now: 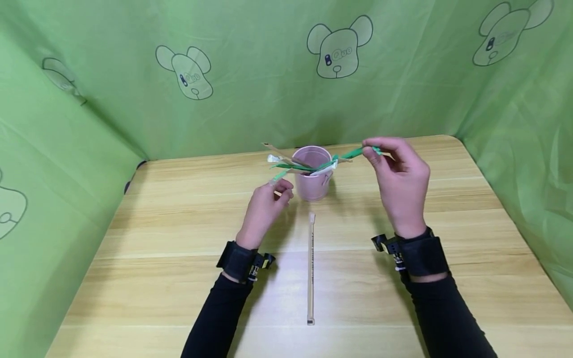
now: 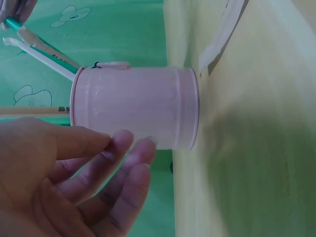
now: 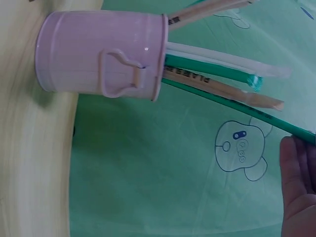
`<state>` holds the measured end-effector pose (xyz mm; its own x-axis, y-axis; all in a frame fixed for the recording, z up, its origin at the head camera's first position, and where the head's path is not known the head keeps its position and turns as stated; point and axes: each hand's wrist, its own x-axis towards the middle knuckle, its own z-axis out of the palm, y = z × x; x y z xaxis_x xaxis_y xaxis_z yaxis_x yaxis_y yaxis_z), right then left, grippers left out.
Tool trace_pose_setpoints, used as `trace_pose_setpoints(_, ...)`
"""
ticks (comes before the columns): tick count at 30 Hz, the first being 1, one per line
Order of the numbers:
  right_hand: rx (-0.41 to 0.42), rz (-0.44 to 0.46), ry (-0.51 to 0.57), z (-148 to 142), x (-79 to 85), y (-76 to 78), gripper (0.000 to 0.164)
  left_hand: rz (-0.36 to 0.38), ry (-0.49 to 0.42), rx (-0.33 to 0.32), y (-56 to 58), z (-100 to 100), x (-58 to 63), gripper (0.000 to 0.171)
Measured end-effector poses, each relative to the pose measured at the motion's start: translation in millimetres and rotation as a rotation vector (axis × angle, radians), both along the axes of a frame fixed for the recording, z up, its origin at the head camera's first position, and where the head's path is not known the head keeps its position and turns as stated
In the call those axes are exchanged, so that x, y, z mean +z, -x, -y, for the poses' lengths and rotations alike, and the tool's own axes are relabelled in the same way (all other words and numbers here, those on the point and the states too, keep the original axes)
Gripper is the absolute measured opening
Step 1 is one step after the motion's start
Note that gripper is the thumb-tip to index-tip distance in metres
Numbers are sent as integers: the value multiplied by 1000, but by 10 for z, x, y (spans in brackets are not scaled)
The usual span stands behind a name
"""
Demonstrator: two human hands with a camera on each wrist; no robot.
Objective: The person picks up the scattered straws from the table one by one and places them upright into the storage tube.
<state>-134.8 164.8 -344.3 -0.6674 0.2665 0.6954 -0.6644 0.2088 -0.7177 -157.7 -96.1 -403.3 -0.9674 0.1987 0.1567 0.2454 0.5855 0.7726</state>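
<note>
A small pink metal pail [image 1: 312, 186] stands upright near the table's back edge. Paper-wrapped straws in green, white and brown lean out of it to both sides, among them a brown one [image 3: 207, 86]. My right hand [image 1: 400, 179] pinches the outer end of a green wrapped straw [image 3: 232, 104], whose other end is inside the pail. Just left of the pail, my left hand [image 1: 266, 206] hangs with loosely bent fingers [image 2: 126, 190] close to its wall; I see nothing held in them. Whether they touch the pail, I cannot tell.
One brown wrapped straw [image 1: 311, 271] lies lengthwise on the wooden table [image 1: 179, 278], in front of the pail and between my forearms. Green fabric [image 1: 268, 74] with printed bear heads hangs behind the table and along both sides.
</note>
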Motion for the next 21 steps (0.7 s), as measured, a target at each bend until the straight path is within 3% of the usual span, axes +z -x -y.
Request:
trace_pose_setpoints(5,-22,70,-130,25,-78,39,20,65,103,-43,-45,-66,-50,18)
trace_pose_setpoints(14,39,156,-315,41,-205,120,19,118,187,-250,-148,-214,-178,13)
trace_pose_setpoints(21,69,279,-425,44,-262,145,21,108,247,-274,-201,-326,-215,20)
